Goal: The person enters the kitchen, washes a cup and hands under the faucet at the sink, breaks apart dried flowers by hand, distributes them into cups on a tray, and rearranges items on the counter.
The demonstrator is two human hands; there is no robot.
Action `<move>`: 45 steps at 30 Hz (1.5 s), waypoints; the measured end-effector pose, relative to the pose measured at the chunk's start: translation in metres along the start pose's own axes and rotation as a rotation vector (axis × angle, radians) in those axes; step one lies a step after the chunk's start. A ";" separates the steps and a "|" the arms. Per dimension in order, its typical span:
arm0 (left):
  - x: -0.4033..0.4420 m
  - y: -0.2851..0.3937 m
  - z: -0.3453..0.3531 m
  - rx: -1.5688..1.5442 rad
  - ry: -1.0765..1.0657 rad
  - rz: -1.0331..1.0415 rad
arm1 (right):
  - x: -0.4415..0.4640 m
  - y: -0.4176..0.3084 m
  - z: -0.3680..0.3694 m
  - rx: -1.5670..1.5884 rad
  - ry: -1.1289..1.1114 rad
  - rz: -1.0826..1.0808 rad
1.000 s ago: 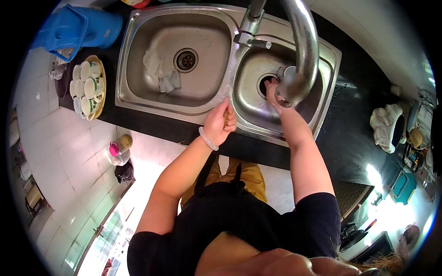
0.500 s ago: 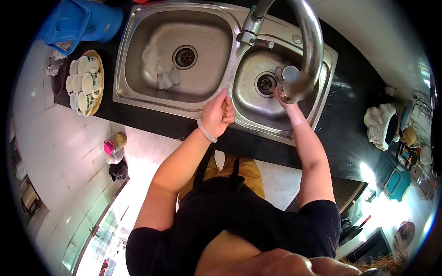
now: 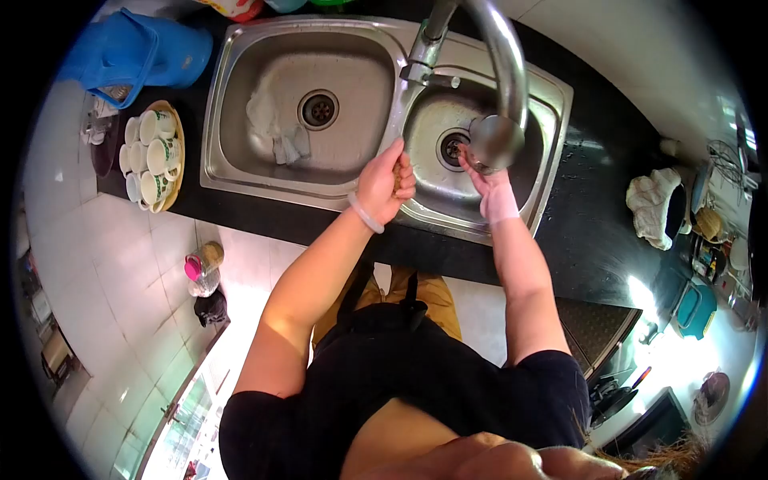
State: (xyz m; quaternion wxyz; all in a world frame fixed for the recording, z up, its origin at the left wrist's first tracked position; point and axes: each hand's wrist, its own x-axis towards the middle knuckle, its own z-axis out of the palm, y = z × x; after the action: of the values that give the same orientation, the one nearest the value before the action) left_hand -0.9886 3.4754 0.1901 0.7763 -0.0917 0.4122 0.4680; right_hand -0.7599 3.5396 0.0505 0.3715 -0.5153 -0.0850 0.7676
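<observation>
My left hand [image 3: 386, 182] is closed around a small brownish thing, partly hidden by the fingers, over the front rim between the two basins. A pale bangle [image 3: 366, 213] circles that wrist. My right hand [image 3: 484, 180] is inside the right basin [image 3: 432, 180], just beside the drain [image 3: 452, 149] and below the faucet head [image 3: 497, 144]. Its fingers are partly hidden by the faucet head, and whether they hold anything is unclear. A metal cup-like item beneath the faucet is mostly covered. In the left basin [image 3: 352, 104] lies a wet greyish cloth [image 3: 290, 146].
Left of the sink, several white cups [image 3: 162, 155] stand on a round tray, with a blue pitcher [image 3: 172, 54] behind. A white cloth [image 3: 652, 210] lies at the right. The curved faucet [image 3: 508, 68] arches over the right basin.
My right hand moved off the drain, then shifted back left beside it. The view has shifted slightly. My left hand stays closed near the divider.
</observation>
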 end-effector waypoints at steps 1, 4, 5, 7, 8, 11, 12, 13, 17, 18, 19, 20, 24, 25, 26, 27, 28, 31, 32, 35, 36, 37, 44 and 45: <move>0.004 0.005 0.011 0.004 -0.021 -0.011 | -0.017 -0.003 0.008 0.099 -0.009 0.025; 0.029 0.021 0.041 0.029 -0.063 -0.067 | -0.047 0.001 0.016 0.281 -0.025 -0.083; 0.037 0.024 0.050 0.046 -0.061 -0.083 | -0.054 0.004 0.013 0.356 -0.060 -0.091; 0.043 0.034 0.071 0.078 -0.056 -0.116 | -0.076 0.001 0.025 0.459 -0.036 -0.117; 0.053 0.037 0.073 0.112 -0.118 -0.147 | -0.082 0.002 0.024 0.468 -0.037 -0.105; 0.076 0.042 0.081 0.187 -0.070 -0.104 | -0.097 0.001 0.022 0.493 -0.062 -0.060; 0.073 0.043 0.086 0.209 -0.036 -0.083 | -0.101 0.000 0.023 0.508 -0.053 -0.046; 0.071 0.044 0.089 0.233 -0.027 -0.065 | -0.105 -0.001 0.023 0.523 -0.044 -0.029; 0.059 0.045 0.089 0.354 0.058 -0.017 | -0.110 0.001 0.028 0.514 -0.047 -0.052; 0.062 0.043 0.080 0.390 0.079 -0.031 | -0.110 0.002 0.031 0.513 -0.040 -0.052; 0.064 0.042 0.072 0.426 0.101 -0.044 | -0.109 0.003 0.035 0.513 -0.034 -0.053; 0.065 0.041 0.067 0.450 0.090 -0.035 | -0.108 0.005 0.040 0.512 -0.029 -0.054; 0.053 0.036 0.065 0.503 0.108 0.051 | -0.106 0.015 0.048 0.490 -0.005 -0.024; 0.050 0.033 0.062 0.436 0.088 0.054 | -0.107 0.017 0.051 0.479 0.011 -0.020; 0.046 0.029 0.057 0.370 0.068 0.056 | -0.107 0.018 0.052 0.469 0.027 -0.017; 0.042 0.024 0.052 0.304 0.048 0.058 | -0.107 0.019 0.054 0.490 0.051 -0.002; 0.038 0.018 0.046 0.249 0.033 0.027 | -0.106 0.018 0.056 0.513 0.075 0.012; 0.031 -0.002 0.024 0.063 -0.040 -0.055 | -0.108 0.011 0.056 0.608 0.018 0.024; 0.033 -0.010 0.017 -0.011 -0.084 -0.074 | -0.110 0.008 0.055 0.644 -0.024 0.023; 0.029 -0.032 0.007 -0.208 -0.161 -0.097 | -0.111 0.005 0.040 0.507 -0.205 -0.081; 0.028 -0.035 0.008 -0.223 -0.149 -0.097 | -0.118 -0.001 0.038 0.490 -0.202 -0.084; 0.027 -0.038 0.009 -0.238 -0.139 -0.098 | -0.128 -0.010 0.039 0.435 -0.156 -0.112; 0.025 -0.066 0.028 -0.155 -0.255 -0.077 | -0.177 -0.030 0.051 -0.104 0.132 -0.484; 0.027 -0.068 0.030 -0.171 -0.289 -0.103 | -0.174 -0.024 0.052 -0.267 0.133 -0.601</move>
State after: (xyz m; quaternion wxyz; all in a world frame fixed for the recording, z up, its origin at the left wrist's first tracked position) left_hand -0.9112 3.4713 0.1733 0.8396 -0.1102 0.2501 0.4694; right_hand -0.7593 3.4554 0.2131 0.5151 -0.5602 -0.3084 0.5707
